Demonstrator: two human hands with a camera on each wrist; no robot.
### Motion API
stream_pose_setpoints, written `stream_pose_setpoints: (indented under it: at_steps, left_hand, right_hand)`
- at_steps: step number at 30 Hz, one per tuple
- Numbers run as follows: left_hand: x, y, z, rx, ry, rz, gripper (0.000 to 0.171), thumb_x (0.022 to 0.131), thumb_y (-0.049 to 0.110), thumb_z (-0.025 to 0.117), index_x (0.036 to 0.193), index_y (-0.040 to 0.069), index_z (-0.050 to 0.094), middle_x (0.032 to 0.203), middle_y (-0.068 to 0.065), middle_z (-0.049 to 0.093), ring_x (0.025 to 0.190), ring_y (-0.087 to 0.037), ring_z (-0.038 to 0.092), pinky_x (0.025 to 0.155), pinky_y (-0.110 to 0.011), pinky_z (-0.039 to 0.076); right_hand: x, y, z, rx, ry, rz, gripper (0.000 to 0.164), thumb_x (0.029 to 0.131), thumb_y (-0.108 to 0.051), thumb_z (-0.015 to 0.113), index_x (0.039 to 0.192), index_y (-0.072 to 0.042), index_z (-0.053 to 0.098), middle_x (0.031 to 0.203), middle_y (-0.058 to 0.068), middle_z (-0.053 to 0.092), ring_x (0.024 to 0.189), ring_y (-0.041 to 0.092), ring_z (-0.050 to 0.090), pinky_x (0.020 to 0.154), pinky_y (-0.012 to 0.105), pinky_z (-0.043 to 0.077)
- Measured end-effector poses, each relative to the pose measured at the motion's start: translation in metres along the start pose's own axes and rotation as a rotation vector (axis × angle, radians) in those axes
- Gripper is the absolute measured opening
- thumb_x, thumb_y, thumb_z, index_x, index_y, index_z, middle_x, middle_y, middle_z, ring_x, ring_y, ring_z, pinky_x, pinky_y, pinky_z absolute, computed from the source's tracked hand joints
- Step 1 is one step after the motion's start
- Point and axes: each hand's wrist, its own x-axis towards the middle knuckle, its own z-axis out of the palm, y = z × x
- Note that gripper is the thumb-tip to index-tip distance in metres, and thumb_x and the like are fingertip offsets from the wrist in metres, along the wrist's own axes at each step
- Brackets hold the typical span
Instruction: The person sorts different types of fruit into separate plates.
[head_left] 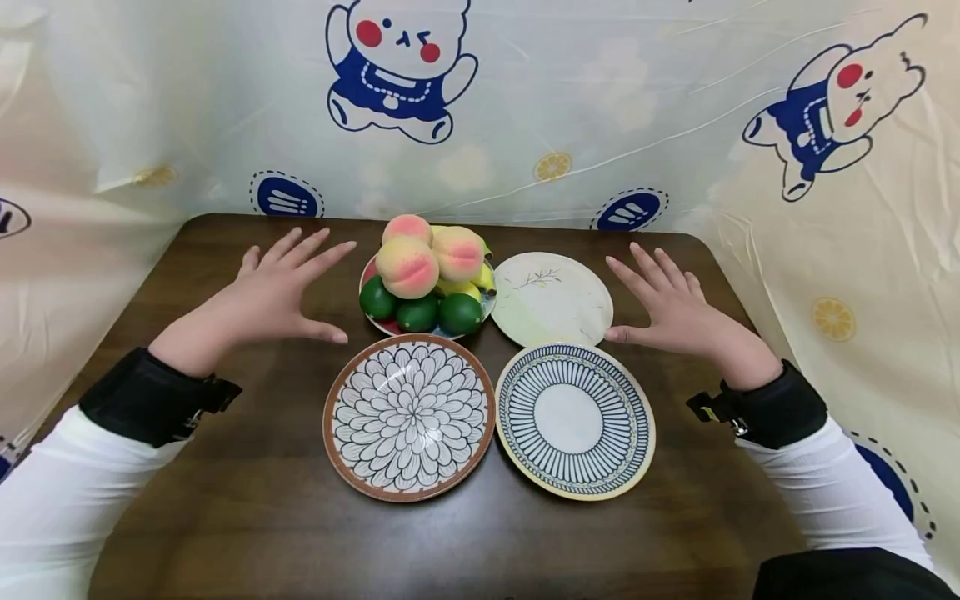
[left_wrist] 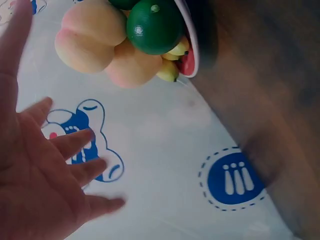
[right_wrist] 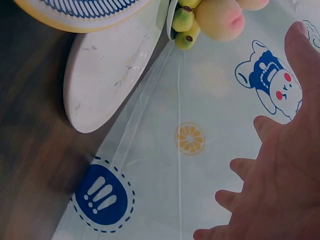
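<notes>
Fruit bowl (head_left: 369,269), red inside where its wall shows, sits toward the back of the dark wooden surface (head_left: 247,483), heaped with three pink-blushed peaches (head_left: 407,267), three glossy green fruits (head_left: 417,313) and yellow bananas (head_left: 485,277). Both the left hand (head_left: 281,287) and the right hand (head_left: 670,310) are spread wide with nothing in hold, the left beside the bowl, the right near a pale plate (head_left: 555,296).

Only the head view takes in the whole flower-patterned plate (head_left: 409,417) and striped plate (head_left: 576,421); the right wrist view shows the pale plate's thick edge and the bananas' dark tips.

The flower-patterned plate overlaps the bowl's front edge in the head view, and the striped plate covers part of the pale plate. Both wrist views cut off the bowl. How many bananas lie under the peaches is hard to make out.
</notes>
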Motion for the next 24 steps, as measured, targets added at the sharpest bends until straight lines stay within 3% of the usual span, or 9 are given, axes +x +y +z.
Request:
stream_pose_setpoints:
  at_steps: [3,7,11,15,18,22,24]
  left_hand:
    - [-0.004,-0.009,0.005,-0.099,-0.035,-0.037,0.105,0.087,0.056,0.076,0.165,0.018,0.017,0.163,-0.029,0.032,0.147,-0.054,0.033,0.113,-0.075,0.028]
    - [-0.009,-0.019,0.019,-0.2,-0.12,-0.095,0.088,0.099,0.054,0.061,0.163,0.009,0.021,0.148,-0.035,0.05,0.131,-0.054,0.053,0.104,-0.068,0.045]
    - [-0.013,-0.027,0.04,-0.234,-0.163,-0.109,0.077,0.103,0.05,0.056,0.158,0.003,0.032,0.141,-0.034,0.057,0.126,-0.05,0.059,0.1,-0.064,0.05]
    - [-0.014,-0.032,0.058,-0.331,-0.24,-0.127,0.064,0.108,0.04,0.048,0.153,-0.005,0.038,0.122,-0.026,0.069,0.104,-0.034,0.069,0.09,-0.052,0.056]
    - [-0.015,-0.035,0.07,-0.489,-0.313,-0.136,0.056,0.111,0.03,0.041,0.151,-0.009,0.037,0.107,-0.02,0.072,0.088,-0.02,0.07,0.08,-0.041,0.059]
    - [-0.018,-0.035,0.085,-0.714,-0.378,-0.146,0.052,0.113,0.025,0.031,0.149,-0.013,0.035,0.096,-0.016,0.071,0.078,-0.014,0.07,0.072,-0.033,0.06]
    - [-0.019,-0.032,0.092,-0.789,-0.401,-0.161,0.052,0.114,0.025,0.028,0.149,-0.012,0.035,0.089,-0.011,0.072,0.072,-0.013,0.07,0.068,-0.031,0.06]
  right_hand:
    - [0.001,0.0,0.001,0.004,0.019,-0.014,0.104,0.091,-0.057,0.07,0.166,-0.022,0.007,0.173,0.019,-0.007,0.157,0.053,-0.005,0.114,0.084,0.006]
    - [0.007,-0.004,0.002,0.016,0.06,-0.064,0.109,0.087,-0.048,0.077,0.166,-0.019,0.007,0.172,0.022,-0.004,0.156,0.055,0.002,0.114,0.083,0.011]
    - [0.019,-0.015,0.0,0.059,0.074,-0.143,0.115,0.083,-0.04,0.084,0.166,-0.014,0.009,0.172,0.024,-0.001,0.156,0.055,0.008,0.115,0.081,0.016]
    - [0.038,-0.031,0.001,0.079,0.052,-0.232,0.115,0.083,-0.039,0.085,0.166,-0.011,0.01,0.173,0.022,0.003,0.158,0.049,0.009,0.121,0.072,0.019]
    - [0.054,-0.047,0.004,0.06,0.036,-0.321,0.114,0.084,-0.041,0.084,0.165,-0.006,0.012,0.172,0.021,0.009,0.159,0.045,0.014,0.125,0.065,0.019]
    - [0.073,-0.072,0.011,0.026,-0.013,-0.412,0.109,0.083,-0.043,0.084,0.162,-0.003,0.022,0.171,0.018,0.019,0.157,0.04,0.024,0.127,0.057,0.024]
    - [0.082,-0.085,0.014,0.015,-0.065,-0.413,0.106,0.083,-0.046,0.084,0.163,-0.007,0.025,0.171,0.014,0.023,0.156,0.037,0.029,0.125,0.055,0.029]
